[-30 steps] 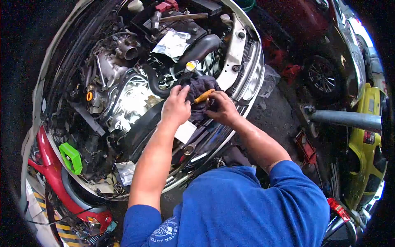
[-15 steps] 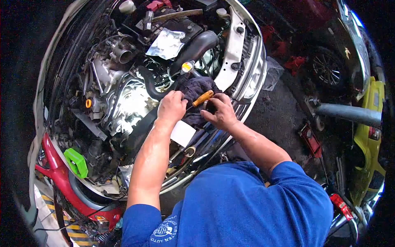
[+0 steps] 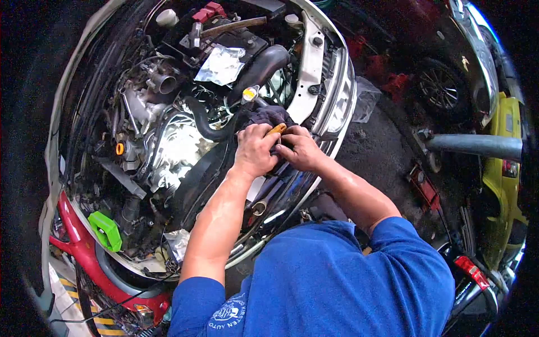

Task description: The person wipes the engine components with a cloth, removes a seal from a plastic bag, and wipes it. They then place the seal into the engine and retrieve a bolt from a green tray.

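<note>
The amber handle of a screwdriver (image 3: 277, 130) sticks out between my two hands; its shaft is hidden. My left hand (image 3: 256, 149) is closed around the lower part of that handle. Close against it, my right hand (image 3: 301, 148) has its fingers curled and thumb pressed in; what it pinches is hidden. A dark, crumpled cloth (image 3: 267, 115) lies just beyond my fingers, over the front of the engine bay. Partly covered by my left wrist is a white card or box (image 3: 256, 188).
A radiator cap (image 3: 250, 94) and black hose (image 3: 268, 64) are beyond the cloth. Silver foil-like packaging (image 3: 220, 64) lies above. A green plastic piece (image 3: 105, 231) sits at left. The white front crossmember (image 3: 309, 70) borders the bay; a red jack (image 3: 424, 188) stands on the floor.
My left hand has moved right and closed over the screwdriver handle, now mostly covered. My right hand has drawn in beside it, its fingers more tightly curled.
</note>
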Motion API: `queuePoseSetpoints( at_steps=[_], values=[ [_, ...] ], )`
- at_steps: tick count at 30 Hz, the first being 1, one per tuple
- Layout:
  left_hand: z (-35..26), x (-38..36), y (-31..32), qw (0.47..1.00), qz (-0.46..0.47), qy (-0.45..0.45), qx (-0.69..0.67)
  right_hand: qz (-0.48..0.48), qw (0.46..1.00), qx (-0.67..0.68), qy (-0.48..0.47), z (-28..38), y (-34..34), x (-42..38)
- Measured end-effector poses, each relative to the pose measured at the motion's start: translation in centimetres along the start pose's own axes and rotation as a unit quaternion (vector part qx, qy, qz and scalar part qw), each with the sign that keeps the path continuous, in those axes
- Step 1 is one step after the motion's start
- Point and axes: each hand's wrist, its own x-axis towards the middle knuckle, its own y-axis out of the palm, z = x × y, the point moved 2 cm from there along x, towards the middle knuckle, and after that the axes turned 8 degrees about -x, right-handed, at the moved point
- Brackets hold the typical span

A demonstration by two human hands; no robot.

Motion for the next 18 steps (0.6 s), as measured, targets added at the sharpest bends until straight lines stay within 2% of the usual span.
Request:
queuePoseSetpoints(
  at_steps=[3,5,7,8,12,16,18],
  values=[
    [0.0,0.5,-0.1,1.000,0.017,-0.013,-0.004,-0.003,0.999,0.015,-0.049,-0.1,-1.0,-0.1],
    [0.3,0.7,-0.4,1.000,0.019,-0.012,-0.005,-0.009,0.997,0.069,-0.038,-0.3,-1.6,-0.6],
    [0.7,1.0,-0.4,0.999,0.037,-0.013,-0.005,-0.006,0.992,0.086,-0.088,-0.4,-1.8,-0.9],
    [0.8,1.2,-0.3,0.998,0.055,-0.012,0.004,-0.008,0.995,0.038,-0.092,-0.6,-1.4,-1.1],
    [0.6,2.2,-0.5,0.993,0.115,-0.024,0.024,-0.052,0.988,0.003,-0.142,-1.5,-0.4,-0.8],
    [0.4,2.2,-0.9,0.994,0.107,-0.016,0.030,-0.066,0.987,0.010,-0.144,-1.2,-0.6,-0.3],
    [0.4,1.8,-1.4,0.997,0.072,-0.018,-0.022,-0.059,0.991,0.034,-0.119,-1.1,-1.0,0.0]
  ],
)
